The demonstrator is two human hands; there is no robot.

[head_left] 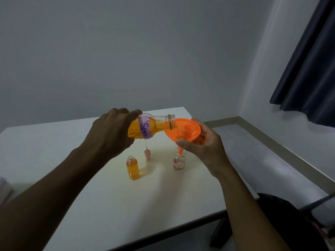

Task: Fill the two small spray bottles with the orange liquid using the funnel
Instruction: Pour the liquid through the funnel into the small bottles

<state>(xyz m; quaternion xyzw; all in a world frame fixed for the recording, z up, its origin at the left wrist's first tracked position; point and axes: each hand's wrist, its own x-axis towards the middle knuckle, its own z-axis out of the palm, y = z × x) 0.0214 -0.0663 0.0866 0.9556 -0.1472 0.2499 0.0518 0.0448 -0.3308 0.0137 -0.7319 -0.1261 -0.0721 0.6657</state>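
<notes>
My left hand (110,132) grips a clear bottle of orange liquid (147,126) with a purple "Spray" label, tilted so its open mouth lies over the rim of the orange funnel (183,130). My right hand (201,147) holds the funnel by its rim, its spout set in the neck of a small clear bottle with pink flowers (178,163). A second small bottle (133,168), uncapped and full of orange liquid, stands upright to the left. A pink spray pump (147,153) with its dip tube lies on the table behind it.
The white table (108,205) has its right edge close to my right forearm. A dark bag (290,214) sits low at the right. A dark curtain (308,69) hangs at the upper right. Something pale (5,189) lies at the table's left edge.
</notes>
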